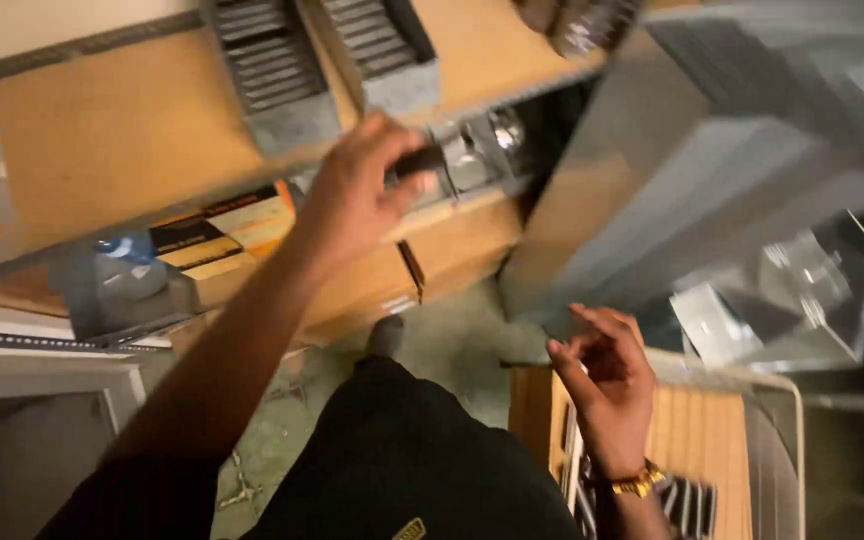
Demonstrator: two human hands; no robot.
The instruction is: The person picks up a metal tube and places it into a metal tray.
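Observation:
My left hand (357, 190) reaches up to the front edge of a wooden shelf (102, 130) and grips a small dark object (420, 160) between thumb and fingers. Shiny metal parts (482, 150) sit right beside that object on the level below. My right hand (602, 380) hovers lower, palm up with fingers loosely curled and nothing in it, above a slatted wooden crate (697, 440). A gold bracelet (637, 483) circles that wrist. The whole view is motion-blurred.
Two grey ribbed metal blocks (272, 70) lie on the shelf top. Tan boxes (222, 240) and cardboard cartons (452, 250) fill the lower level. A large grey metal panel (652, 180) leans at right, beside a clear plastic piece (812, 290). My dark trouser leg (392, 450) stands on the concrete floor (452, 340).

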